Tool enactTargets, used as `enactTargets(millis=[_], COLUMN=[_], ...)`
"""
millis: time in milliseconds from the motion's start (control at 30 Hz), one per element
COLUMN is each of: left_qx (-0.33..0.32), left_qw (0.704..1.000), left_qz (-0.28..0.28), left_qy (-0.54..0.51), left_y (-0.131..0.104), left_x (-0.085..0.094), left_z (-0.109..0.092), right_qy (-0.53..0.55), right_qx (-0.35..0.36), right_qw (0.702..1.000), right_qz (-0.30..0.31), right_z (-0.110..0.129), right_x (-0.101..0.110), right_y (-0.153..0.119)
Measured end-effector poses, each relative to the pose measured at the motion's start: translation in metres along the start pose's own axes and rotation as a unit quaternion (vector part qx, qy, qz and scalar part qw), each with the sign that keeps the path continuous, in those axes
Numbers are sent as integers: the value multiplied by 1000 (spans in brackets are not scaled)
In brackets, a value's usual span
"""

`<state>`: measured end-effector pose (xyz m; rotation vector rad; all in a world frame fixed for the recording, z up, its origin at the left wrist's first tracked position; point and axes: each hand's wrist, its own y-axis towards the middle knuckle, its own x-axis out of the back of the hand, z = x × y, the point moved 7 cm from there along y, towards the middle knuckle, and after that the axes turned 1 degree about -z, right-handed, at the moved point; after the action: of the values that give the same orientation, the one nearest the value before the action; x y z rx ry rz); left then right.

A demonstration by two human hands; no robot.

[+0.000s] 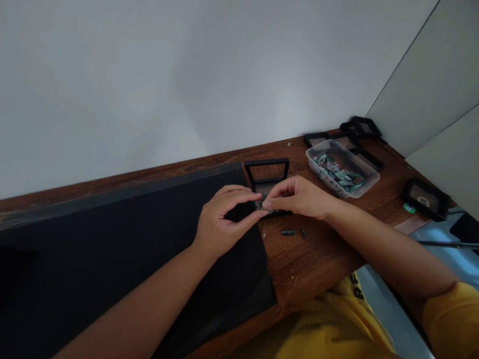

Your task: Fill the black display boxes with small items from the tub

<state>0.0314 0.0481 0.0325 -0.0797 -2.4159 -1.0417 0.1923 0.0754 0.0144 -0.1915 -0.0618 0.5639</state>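
My left hand (223, 219) and my right hand (299, 197) meet above a wooden desk (318, 254), fingertips pinched together on a small dark stone (262, 203). Directly beneath them lies an open black display frame box (267, 172) with a clear window. Two small dark stones (288, 232) rest on the wood just in front of my right hand. To the right stands a clear plastic container (342, 167) with several green and grey stones in it.
A large black mat (123, 249) covers the left of the desk. More black frame boxes (361, 127) sit at the far right corner, another (426, 198) near the right edge beside a small green stone (409, 208). A white wall rises behind.
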Motion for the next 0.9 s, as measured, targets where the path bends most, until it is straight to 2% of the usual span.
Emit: enactTargets(millis=[167,267,367,433,500,700,767,900], left_qx=[-1,-4,-13,-5,11,29,24,7], left_qw=[1000,1000,999,996,993,990,988,988], left_qz=[9,16,0,-20,-29,49,66,90], left_qy=[-13,4,45,83,112,129,134,129], left_y=[-1,0,5,8,10,5,3,1], left_x=[-4,-4,4,12,19,10,5,-4], left_z=[1,1,2,6,15,37,35,28], right_qy=[-3,-52,-146,-226,-294,-462,-488,-504], right_qx=[-16,-6,31,57,70,20,13,3], right_qw=[1000,998,985,962,937,875,862,854], right_qz=[7,-16,-83,-142,-174,-142,-136,-130], right_z=[-4,-3,6,15,22,21,19,16], right_x=[-2,4,18,27,32,27,26,27], right_y=[2,2,-1,-6,-10,-9,-7,-4])
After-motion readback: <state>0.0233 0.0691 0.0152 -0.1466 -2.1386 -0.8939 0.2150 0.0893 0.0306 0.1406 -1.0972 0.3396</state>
